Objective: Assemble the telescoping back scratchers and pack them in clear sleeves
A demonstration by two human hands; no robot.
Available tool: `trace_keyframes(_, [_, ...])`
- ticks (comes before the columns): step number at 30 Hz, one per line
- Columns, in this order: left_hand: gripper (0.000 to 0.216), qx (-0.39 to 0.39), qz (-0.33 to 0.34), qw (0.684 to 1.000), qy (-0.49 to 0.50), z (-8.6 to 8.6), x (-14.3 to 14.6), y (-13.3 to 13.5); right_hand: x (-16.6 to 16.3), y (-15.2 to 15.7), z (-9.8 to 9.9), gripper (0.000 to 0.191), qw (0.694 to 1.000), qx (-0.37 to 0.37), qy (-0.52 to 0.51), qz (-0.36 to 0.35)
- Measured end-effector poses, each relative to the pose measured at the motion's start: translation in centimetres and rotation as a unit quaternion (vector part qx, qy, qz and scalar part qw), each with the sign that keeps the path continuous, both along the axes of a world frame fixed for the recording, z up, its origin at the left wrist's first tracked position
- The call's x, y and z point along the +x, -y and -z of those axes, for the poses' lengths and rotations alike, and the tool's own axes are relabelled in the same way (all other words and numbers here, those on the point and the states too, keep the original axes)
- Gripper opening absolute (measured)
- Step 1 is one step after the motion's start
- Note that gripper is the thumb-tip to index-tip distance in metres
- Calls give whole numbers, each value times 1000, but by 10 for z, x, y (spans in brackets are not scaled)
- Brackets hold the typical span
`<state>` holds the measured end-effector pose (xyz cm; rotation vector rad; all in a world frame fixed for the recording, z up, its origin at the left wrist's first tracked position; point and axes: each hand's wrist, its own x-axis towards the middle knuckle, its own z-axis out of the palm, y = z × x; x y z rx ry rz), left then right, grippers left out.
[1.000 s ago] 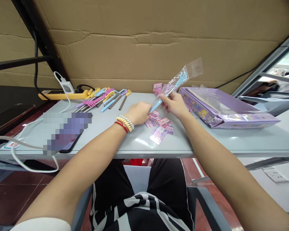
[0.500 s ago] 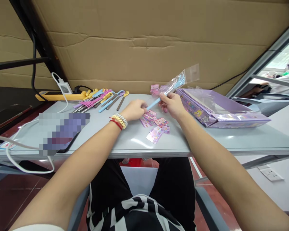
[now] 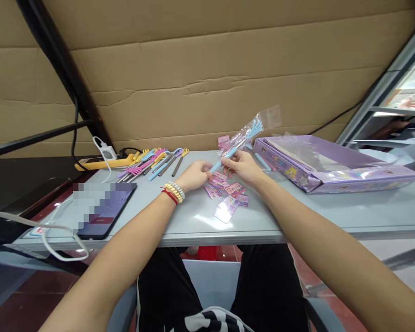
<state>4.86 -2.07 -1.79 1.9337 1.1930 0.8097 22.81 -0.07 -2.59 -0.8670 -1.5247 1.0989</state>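
Note:
A light-blue back scratcher (image 3: 215,166) slants up to the right above the table, its claw-shaped head inside a clear plastic bag (image 3: 270,118). Fingers of my left hand (image 3: 196,175) pinch the lower end of its handle. Farther up, my right hand (image 3: 244,167) is closed on the handle and the bag around it. Small pink and purple printed cards (image 3: 224,190) lie scattered on the table just below both hands. Left of them is a pile of loose back scratchers (image 3: 155,163) in blue, pink, yellow and purple. Behind my right hand a blue handle (image 3: 262,161) rests by the box.
On the right stands an open purple printed box (image 3: 359,185) with clear bags in it. A phone (image 3: 105,214) lies at the left near white cables (image 3: 51,249). A yellow power strip (image 3: 105,163) sits at the back left. Cardboard (image 3: 207,69) walls off the back.
The view has shifted, so the table sits lower in the picture. My right hand still holds the bagged back scratcher; more of the blue handle now shows above its fingers.

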Motion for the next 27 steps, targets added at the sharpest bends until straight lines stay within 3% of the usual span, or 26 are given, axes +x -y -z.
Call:
trace_keyframes(2, [2, -27, 23, 999, 13, -1, 1, 1, 0, 0, 0, 40, 1000, 4, 12, 9])
trace_keyframes(4, [16, -39, 31, 998, 35, -1, 2, 2, 0, 1, -1, 38, 1000, 5, 8, 19])
trace_keyframes(7, [24, -33, 36, 998, 50, 0, 4, 0, 0, 1, -4, 38, 999, 13, 0, 35])
trace_keyframes(15, [22, -4, 46, 999, 16, 2, 2, -8, -2, 0, -7, 36, 999, 17, 5, 49])
trace_keyframes(21, [12, -4, 22, 1000, -3, 4, 2, -7, -2, 0, -7, 34, 998, 26, 13, 52])
trace_keyframes(27, [22, 34, -19, 999, -27, 5, -3, -10, -2, -2, -6, 36, 999, 17, -21, 44])
